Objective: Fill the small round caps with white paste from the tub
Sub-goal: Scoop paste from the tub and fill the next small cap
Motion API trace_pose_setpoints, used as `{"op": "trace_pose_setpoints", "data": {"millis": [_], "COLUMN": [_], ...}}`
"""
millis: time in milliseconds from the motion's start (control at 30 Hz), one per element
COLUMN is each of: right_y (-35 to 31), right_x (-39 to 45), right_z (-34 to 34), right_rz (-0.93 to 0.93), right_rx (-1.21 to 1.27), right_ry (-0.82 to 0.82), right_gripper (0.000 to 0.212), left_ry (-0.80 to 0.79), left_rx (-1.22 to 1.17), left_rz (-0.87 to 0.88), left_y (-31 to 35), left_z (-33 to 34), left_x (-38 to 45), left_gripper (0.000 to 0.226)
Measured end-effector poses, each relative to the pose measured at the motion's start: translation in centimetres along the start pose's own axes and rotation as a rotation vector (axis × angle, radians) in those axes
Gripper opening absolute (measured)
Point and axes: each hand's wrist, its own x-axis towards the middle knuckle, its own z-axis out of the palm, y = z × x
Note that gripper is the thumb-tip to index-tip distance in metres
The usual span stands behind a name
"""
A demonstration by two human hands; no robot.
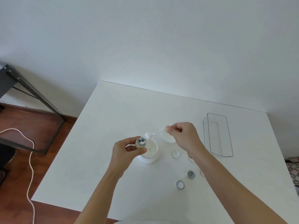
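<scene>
Nearest, on the white counter, a filled cap with white paste, and just beyond it a grey cap lying on its side. Further up, a clear empty cap sits flat. Left hand pinched shut on a small tan cap, held just over the near-left rim of the open white tub. Right hand closed on a thin white spatula, beside the tub lid. Clear plastic bin far right, well apart.
</scene>
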Motion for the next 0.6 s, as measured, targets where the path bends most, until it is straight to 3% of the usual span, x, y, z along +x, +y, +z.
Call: {"op": "trace_pose_setpoints", "data": {"millis": [167,600], "right_y": [-0.8,0.6], "right_x": [-1.4,-3.2], "right_z": [0.7,2.2], "right_rz": [-0.140,-0.845], "right_rx": [-0.095,-0.397], "right_ry": [0.118,0.410], "right_gripper": [0.023,0.010], "left_ry": [-0.023,-0.064], "left_rx": [-0.011,-0.045], "left_rz": [0.004,0.016], "left_y": [0.4,1.1], "left_z": [0.5,0.4], "left_x": [0.0,0.0], "left_gripper": [0.035,0.033]}}
